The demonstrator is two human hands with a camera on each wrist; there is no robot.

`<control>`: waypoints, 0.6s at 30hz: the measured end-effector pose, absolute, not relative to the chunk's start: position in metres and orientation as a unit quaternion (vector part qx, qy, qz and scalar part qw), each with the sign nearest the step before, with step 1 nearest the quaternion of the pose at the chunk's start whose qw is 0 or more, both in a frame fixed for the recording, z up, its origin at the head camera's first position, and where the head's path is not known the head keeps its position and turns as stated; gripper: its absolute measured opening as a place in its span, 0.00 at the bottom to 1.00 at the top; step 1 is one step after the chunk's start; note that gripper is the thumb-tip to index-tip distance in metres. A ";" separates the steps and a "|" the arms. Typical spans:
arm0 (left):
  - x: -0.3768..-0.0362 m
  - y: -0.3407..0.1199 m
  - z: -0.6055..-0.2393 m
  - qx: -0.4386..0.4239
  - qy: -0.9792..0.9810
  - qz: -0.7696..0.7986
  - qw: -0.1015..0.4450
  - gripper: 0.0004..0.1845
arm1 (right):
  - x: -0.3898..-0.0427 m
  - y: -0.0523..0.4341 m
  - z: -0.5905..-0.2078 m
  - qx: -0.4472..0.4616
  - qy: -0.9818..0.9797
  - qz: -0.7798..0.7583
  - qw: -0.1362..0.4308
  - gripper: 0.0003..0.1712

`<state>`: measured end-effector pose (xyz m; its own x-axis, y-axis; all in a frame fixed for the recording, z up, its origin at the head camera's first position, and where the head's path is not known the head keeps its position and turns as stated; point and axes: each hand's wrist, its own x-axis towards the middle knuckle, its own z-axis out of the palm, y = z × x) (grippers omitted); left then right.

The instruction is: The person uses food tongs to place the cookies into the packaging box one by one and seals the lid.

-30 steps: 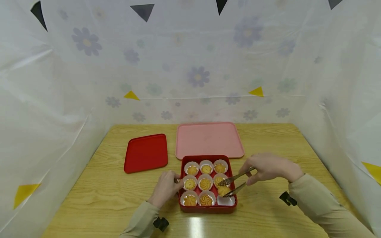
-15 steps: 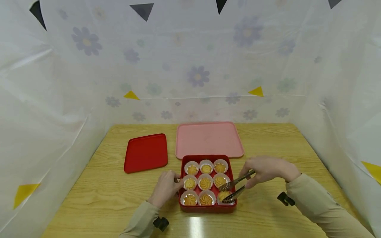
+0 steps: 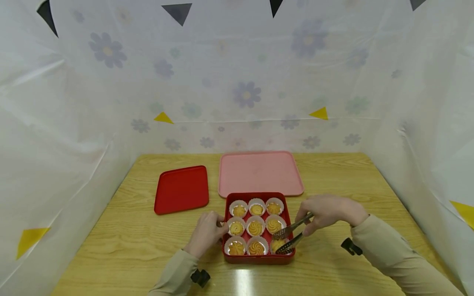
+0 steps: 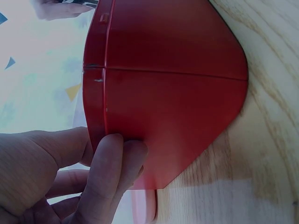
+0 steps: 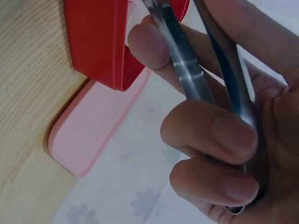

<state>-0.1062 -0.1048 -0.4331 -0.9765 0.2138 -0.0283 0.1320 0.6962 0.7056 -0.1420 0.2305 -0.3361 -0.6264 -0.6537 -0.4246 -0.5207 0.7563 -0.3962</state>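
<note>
A red square tin box (image 3: 259,260) holds rows of swirled cookies in white paper cups. My left hand (image 3: 207,231) grips the box's left rim; in the left wrist view the thumb is inside and the fingers (image 4: 105,170) press the outer wall. In my right hand (image 3: 326,211) are metal tongs (image 3: 296,224), with fingers curled round the handles in the right wrist view. The tong tips reach into the front right cup, one at each side of a cookie (image 3: 277,245) that sits in it, partly hidden by the lower tip.
Behind the box lies a pink tray (image 3: 261,174). A red square lid or tray (image 3: 182,190) lies to the left on the wooden table (image 3: 122,246). White flowered sheeting (image 3: 207,82) encloses the back and sides.
The tongs lowered the cookie into the front right cup, which showed bare before. Their tips have since spread apart around it. The left hand stays on the rim.
</note>
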 end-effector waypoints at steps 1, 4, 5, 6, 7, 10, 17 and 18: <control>-0.106 -0.105 -0.433 0.094 0.919 0.379 0.054 0.11 | -0.142 0.229 -0.336 -0.327 0.895 -0.114 0.280 0.16; -0.106 -0.105 -0.433 0.095 0.918 0.380 0.052 0.11 | -0.140 0.225 -0.334 -0.322 0.901 -0.097 0.275 0.15; -0.106 -0.105 -0.433 0.096 0.918 0.381 0.052 0.12 | -0.140 0.224 -0.334 -0.321 0.902 -0.093 0.274 0.15; -0.106 -0.105 -0.433 0.096 0.918 0.381 0.050 0.12 | -0.139 0.224 -0.333 -0.319 0.903 -0.091 0.273 0.15; -0.107 -0.105 -0.433 0.097 0.919 0.379 0.049 0.13 | -0.139 0.223 -0.333 -0.317 0.904 -0.089 0.273 0.15; -0.107 -0.105 -0.434 0.098 0.920 0.377 0.047 0.14 | -0.139 0.221 -0.332 -0.313 0.905 -0.084 0.274 0.15; -0.107 -0.105 -0.433 0.098 0.918 0.380 0.049 0.13 | -0.138 0.217 -0.332 -0.316 0.908 -0.067 0.267 0.15; -0.107 -0.105 -0.433 0.098 0.918 0.380 0.050 0.13 | -0.138 0.217 -0.332 -0.317 0.908 -0.066 0.266 0.15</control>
<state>-0.1067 -0.1050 -0.4330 -0.9760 0.2171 -0.0166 0.1418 0.6915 0.7084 -0.1379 0.2166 -0.3319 -0.6580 -0.6101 -0.4413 -0.5399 0.7908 -0.2883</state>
